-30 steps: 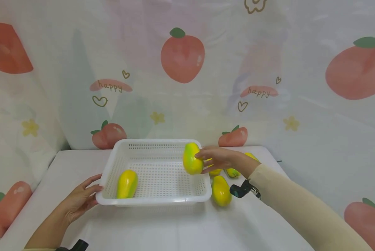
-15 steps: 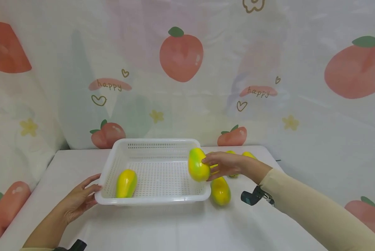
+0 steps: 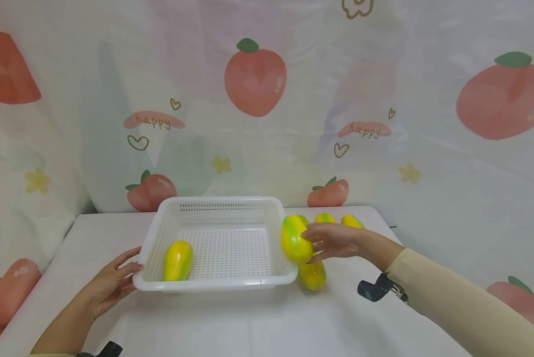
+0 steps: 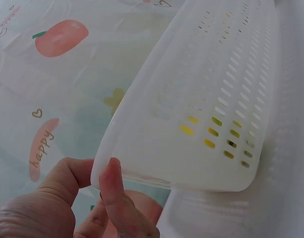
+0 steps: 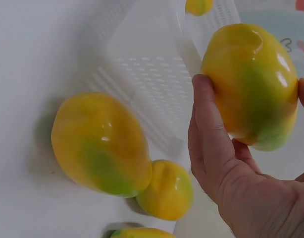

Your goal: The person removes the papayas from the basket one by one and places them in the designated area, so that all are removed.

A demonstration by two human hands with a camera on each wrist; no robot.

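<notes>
My right hand [image 3: 335, 240] holds a glossy yellow-green papaya [image 3: 296, 239] between thumb and fingers. In the head view this fruit overlaps the right rim of a white perforated plastic basket [image 3: 215, 283]. The right wrist view shows the held papaya [image 5: 251, 84] raised above the table, fingertips on its sides. My left hand [image 3: 112, 285] pinches the basket's left rim; the left wrist view has those fingers [image 4: 112, 186] at the rim's corner. One papaya [image 3: 178, 260] lies inside the basket at the left. Another papaya [image 3: 313, 275] rests on the table just outside the basket's right wall.
More papayas lie on the table behind my right hand, one papaya [image 3: 351, 221] near the back edge. The white-covered table [image 3: 249, 322] extends in front of the basket. A peach-printed curtain [image 3: 258, 148] hangs behind the table.
My right hand has moved rightward and slightly nearer with the held papaya, from over the basket's right end to its right rim. The left hand keeps its place on the basket.
</notes>
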